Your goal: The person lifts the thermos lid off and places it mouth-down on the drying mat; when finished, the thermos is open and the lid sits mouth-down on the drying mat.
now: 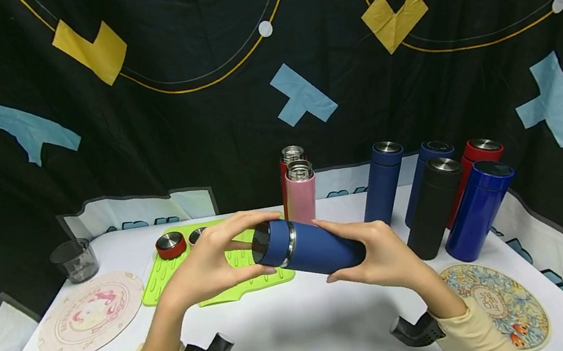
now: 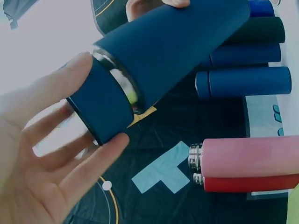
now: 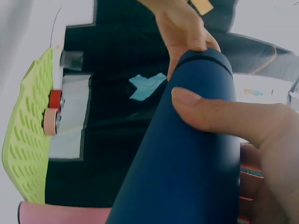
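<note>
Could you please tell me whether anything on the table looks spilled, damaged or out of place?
Nothing looks spilled or damaged. The pink bottle and the red bottle behind it stand lidless, unlike the capped bottles at right.

Your navy flask [image 1: 324, 248] looks matt, its ring [image 1: 289, 242] shiny metal. At your two o'clock, the royal-blue flask [image 1: 479, 212] looks glossy.

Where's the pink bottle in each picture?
Head: pink bottle near the middle, just above the held blue bottle.
Left wrist: pink bottle at right, below the middle, sideways.
Right wrist: pink bottle in the bottom-left corner, cut off.
Shared landmark: the held blue bottle.
</note>
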Action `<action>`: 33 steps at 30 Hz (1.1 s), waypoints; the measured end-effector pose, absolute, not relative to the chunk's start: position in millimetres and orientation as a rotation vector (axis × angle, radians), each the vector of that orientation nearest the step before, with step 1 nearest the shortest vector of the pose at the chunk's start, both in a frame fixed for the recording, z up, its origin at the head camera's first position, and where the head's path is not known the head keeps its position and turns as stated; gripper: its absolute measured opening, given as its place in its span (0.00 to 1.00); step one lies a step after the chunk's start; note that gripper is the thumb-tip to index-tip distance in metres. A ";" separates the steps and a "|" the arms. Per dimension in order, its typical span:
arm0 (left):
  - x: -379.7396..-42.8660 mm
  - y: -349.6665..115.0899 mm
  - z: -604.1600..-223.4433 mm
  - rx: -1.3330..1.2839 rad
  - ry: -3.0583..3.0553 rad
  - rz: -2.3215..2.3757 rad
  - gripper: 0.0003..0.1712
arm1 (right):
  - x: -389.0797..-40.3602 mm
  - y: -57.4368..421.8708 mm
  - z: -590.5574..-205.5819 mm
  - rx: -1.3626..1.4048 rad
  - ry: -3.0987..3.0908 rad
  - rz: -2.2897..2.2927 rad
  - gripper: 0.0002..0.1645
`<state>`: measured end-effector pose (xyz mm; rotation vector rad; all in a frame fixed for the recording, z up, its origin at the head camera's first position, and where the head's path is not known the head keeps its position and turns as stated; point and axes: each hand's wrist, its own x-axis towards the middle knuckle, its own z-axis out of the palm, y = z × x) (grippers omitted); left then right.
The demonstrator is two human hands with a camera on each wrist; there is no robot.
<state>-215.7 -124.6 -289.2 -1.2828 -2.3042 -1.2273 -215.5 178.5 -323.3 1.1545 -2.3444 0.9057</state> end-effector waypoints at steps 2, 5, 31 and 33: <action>-216.1 -125.7 -289.0 -1.204 -2.337 -1.260 0.42 | -216.3 177.1 -323.9 1.131 -2.326 0.839 0.52; -217.4 -128.0 -289.1 -1.091 -2.382 -1.281 0.42 | -217.5 176.0 -324.5 1.087 -2.306 0.773 0.52; -272.7 -154.3 -314.7 -0.818 -2.569 -1.144 0.40 | -245.1 165.6 -346.0 0.921 -2.222 1.191 0.49; -281.0 -157.6 -319.5 -0.801 -2.584 -1.136 0.39 | -249.8 163.6 -348.6 0.889 -2.214 1.240 0.49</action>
